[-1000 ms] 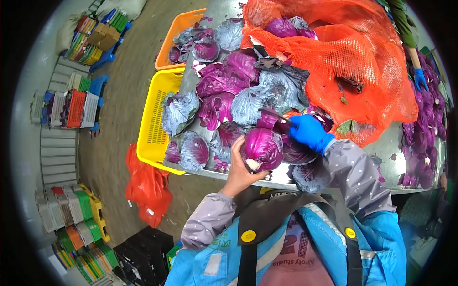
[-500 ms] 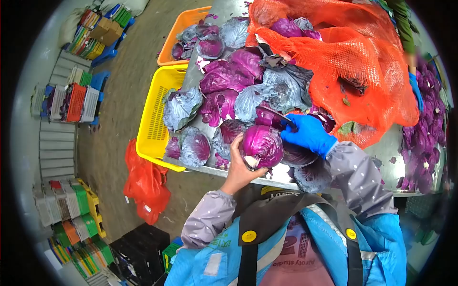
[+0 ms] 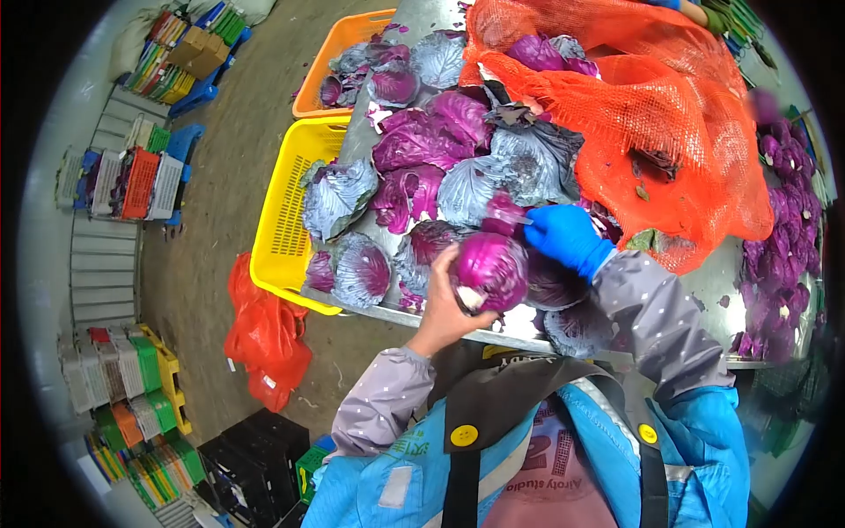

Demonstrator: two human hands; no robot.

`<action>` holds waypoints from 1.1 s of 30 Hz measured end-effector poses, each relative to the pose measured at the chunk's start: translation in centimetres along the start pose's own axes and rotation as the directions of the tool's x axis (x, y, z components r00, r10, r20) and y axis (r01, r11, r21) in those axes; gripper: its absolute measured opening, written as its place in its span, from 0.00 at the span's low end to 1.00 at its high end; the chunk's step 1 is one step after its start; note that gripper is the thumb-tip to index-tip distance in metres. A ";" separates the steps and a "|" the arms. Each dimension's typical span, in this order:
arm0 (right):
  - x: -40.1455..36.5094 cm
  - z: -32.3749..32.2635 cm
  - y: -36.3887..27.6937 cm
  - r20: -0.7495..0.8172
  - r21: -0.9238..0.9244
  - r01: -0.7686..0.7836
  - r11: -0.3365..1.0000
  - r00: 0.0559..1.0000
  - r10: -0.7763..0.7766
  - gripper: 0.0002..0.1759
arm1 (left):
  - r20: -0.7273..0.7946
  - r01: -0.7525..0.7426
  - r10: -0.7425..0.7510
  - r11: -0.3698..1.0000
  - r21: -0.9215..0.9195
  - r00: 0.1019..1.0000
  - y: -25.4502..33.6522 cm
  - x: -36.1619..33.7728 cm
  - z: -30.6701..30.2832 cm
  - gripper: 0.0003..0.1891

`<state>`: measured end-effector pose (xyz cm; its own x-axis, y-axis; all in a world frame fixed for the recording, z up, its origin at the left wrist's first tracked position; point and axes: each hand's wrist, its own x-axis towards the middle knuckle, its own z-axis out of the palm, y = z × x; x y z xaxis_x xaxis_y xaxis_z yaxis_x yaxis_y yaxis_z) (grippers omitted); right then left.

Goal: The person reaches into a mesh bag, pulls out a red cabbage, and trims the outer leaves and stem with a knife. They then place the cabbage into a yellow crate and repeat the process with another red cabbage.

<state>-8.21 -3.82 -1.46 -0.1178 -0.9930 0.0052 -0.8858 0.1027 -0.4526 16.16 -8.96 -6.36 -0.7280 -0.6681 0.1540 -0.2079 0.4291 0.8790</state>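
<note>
My bare left hand (image 3: 442,310) grips a trimmed red cabbage (image 3: 495,275) from its left side, above the table's front edge. The pale cut stem faces down toward me. In a blue glove, my right hand (image 3: 568,238) is closed round a knife (image 3: 518,219) just above the cabbage; its blade is blurred and the handle is mostly hidden. A blurred purple leaf piece (image 3: 502,211) shows beside the blade. Loose outer leaves (image 3: 359,268) lie left of my hands, and more dark leaves (image 3: 576,327) lie below my right hand.
A metal table (image 3: 374,150) carries leaf heaps and an orange-red mesh sack (image 3: 660,114). Yellow crate (image 3: 282,207) and orange crate (image 3: 317,79) stand along its left side. Several cabbages (image 3: 783,238) are piled at right. Another person's gloved hand (image 3: 667,3) shows at the top.
My right hand and knife have shifted slightly up, and the purple leaf piece by the blade has risen. The cabbage has moved slightly right. The other person's hand has left the right-hand pile.
</note>
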 end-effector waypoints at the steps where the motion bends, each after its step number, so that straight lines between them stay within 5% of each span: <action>1: 0.4 -0.5 0.5 0.169 0.214 -0.131 0.968 0.981 0.095 0.16 | 0.003 -0.038 0.038 0.999 0.031 0.999 0.0 -0.3 0.0 0.57; 4: -1.3 -2.5 -1.8 0.332 0.383 -0.175 0.907 0.942 0.042 0.24 | -0.034 -0.037 0.038 0.999 0.033 0.999 0.6 -0.6 0.3 0.56; 6: -2.1 -1.6 -2.6 0.273 0.152 -0.114 0.982 0.959 0.069 0.33 | -0.045 -0.031 0.033 0.999 0.041 0.998 0.7 -0.6 0.4 0.56; 12: -2.2 -2.5 -3.4 0.405 -0.019 -0.064 0.998 0.912 0.066 0.27 | -0.046 -0.069 0.073 0.994 0.086 0.996 0.9 -0.7 0.7 0.54; 16: -2.8 1.1 -0.5 0.215 -0.125 0.070 0.990 0.976 -0.042 0.21 | -0.048 -0.096 0.101 0.991 0.091 0.994 0.6 -1.0 0.9 0.54; 18: -2.5 1.8 0.2 0.095 0.187 -0.109 0.976 0.991 0.092 0.21 | -0.041 -0.110 0.114 0.990 0.094 0.993 0.6 -1.0 0.7 0.54; 19: -2.2 1.9 0.4 0.175 0.376 -0.282 0.883 0.957 0.231 0.22 | -0.027 -0.102 0.105 0.989 0.105 0.994 0.7 -1.0 0.5 0.55; 22: -1.2 2.1 -1.0 0.167 0.643 -0.253 0.723 0.967 0.190 0.22 | 0.006 -0.093 0.093 0.986 0.139 0.996 1.0 -1.5 0.3 0.56; 24: -0.3 1.3 -2.5 0.217 0.542 -0.265 0.797 0.961 0.172 0.24 | 0.019 -0.108 0.106 0.981 0.159 0.994 1.6 -1.3 0.2 0.57; 26: 0.3 2.4 -3.9 0.053 0.318 -0.310 0.896 0.949 0.309 0.25 | 0.066 -0.031 0.017 0.974 0.225 0.998 3.6 -1.2 -0.4 0.56; 28: 0.1 3.9 -4.7 0.030 0.504 -0.282 0.817 0.950 0.309 0.22 | 0.051 0.031 -0.050 0.947 0.319 0.997 6.0 -0.4 -0.8 0.51; 30: 0.1 3.7 -5.5 0.106 0.792 -0.308 0.527 0.920 0.378 0.17 | 0.037 -0.016 0.002 0.931 0.364 0.999 5.8 0.3 -0.9 0.47; 31: 0.6 4.1 -4.7 0.213 0.889 -0.369 0.271 0.858 0.467 0.13 | 0.021 -0.041 0.036 0.945 0.324 0.999 5.3 0.4 -1.0 0.45; 33: 0.7 4.3 -0.3 0.224 0.870 -0.402 0.285 0.838 0.498 0.14 | 0.034 -0.036 0.028 0.961 0.276 0.999 4.6 0.6 -1.8 0.45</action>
<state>-6.10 -4.80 -5.21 -0.4390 -0.7940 -0.4205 0.1858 0.3777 -0.9071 15.94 -8.47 -1.40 -0.7552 -0.6350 0.1628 -0.3537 0.6038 0.7144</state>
